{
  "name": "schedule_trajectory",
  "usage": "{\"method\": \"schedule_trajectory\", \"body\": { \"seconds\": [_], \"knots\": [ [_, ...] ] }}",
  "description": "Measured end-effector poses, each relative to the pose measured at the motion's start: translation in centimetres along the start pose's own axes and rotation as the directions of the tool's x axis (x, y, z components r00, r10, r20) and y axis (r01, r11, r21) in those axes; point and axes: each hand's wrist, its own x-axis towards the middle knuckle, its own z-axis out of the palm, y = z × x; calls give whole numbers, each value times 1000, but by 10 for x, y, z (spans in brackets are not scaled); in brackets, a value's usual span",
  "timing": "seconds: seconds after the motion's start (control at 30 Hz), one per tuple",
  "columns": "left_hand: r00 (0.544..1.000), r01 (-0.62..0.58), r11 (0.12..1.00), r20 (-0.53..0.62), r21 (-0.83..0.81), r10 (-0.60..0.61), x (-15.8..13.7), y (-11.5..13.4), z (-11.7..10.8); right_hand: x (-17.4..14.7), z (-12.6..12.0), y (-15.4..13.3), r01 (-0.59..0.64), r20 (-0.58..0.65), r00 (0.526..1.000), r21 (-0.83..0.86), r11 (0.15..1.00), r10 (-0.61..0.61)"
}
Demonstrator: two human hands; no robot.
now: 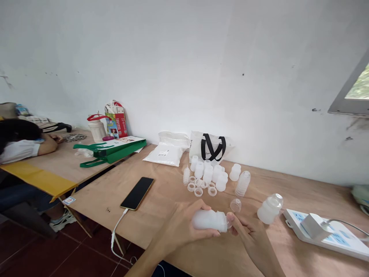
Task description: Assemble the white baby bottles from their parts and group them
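My left hand (180, 223) is wrapped round a translucent white baby bottle (209, 220), which lies sideways above the table with its neck to the right. At the neck end, the fingers of my right hand (249, 232) pinch a small clear part that looks like a teat; the fingertips partly hide it. Just beyond my hands, a clear dome cap (235, 205) rests on the table. Further back are several bottle bodies (221, 181), loose rings (198, 192), a stack of teats (186, 175) and a stack of clear caps (242, 184). A capped bottle (269, 209) stands right of my right hand.
A phone (137, 193) on a charging cable lies to the left. A power strip (331, 232) with a plug is at the right. A white package (165, 154) and a bag with black handles (212, 148) sit by the wall. Another person (23, 144) leans on the left table.
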Motion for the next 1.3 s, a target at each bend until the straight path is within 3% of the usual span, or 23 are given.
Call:
{"method": "schedule_trajectory", "body": {
  "seconds": [0.1, 0.23, 0.43, 0.57, 0.8, 1.0, 1.13, 1.2, 1.3],
  "knots": [
    [1000, 19, 1000, 10, -7, -19, 0, 0, 0, 0, -4, -2, -31, -17, 999, 36, 999, 32],
    [998, 66, 997, 9, -46, -66, 2, 1, -3, -1, -11, -12, -23, 79, 997, 135, 991, 13],
    [998, 62, 998, 26, -28, -61, 4, 1, -1, 0, -4, -14, 16, -40, 999, -47, 999, -18],
    [994, 110, 992, 17, -61, -110, 4, 0, -7, 0, -3, -12, 10, 71, 997, -4, 1000, -10],
    [997, 78, 993, 9, -86, -77, 2, 0, -13, 0, 0, -7, 141, -9, 990, -134, 981, -144],
    [994, 83, 994, 71, -77, -77, 3, -2, -17, 0, -2, -13, 270, 9, 963, -129, 954, -271],
    [997, 41, 993, 66, -108, -35, 4, -3, -19, -3, 10, -11, 288, -37, 956, -89, 953, -293],
    [998, 32, 992, 62, -126, -24, 4, -2, -20, -4, 13, -4, 263, -61, 962, -74, 962, -268],
    [998, 37, 982, 55, -184, -28, 6, -1, -20, -4, 6, 10, 127, -5, 992, -116, 985, -129]
  ]
}}
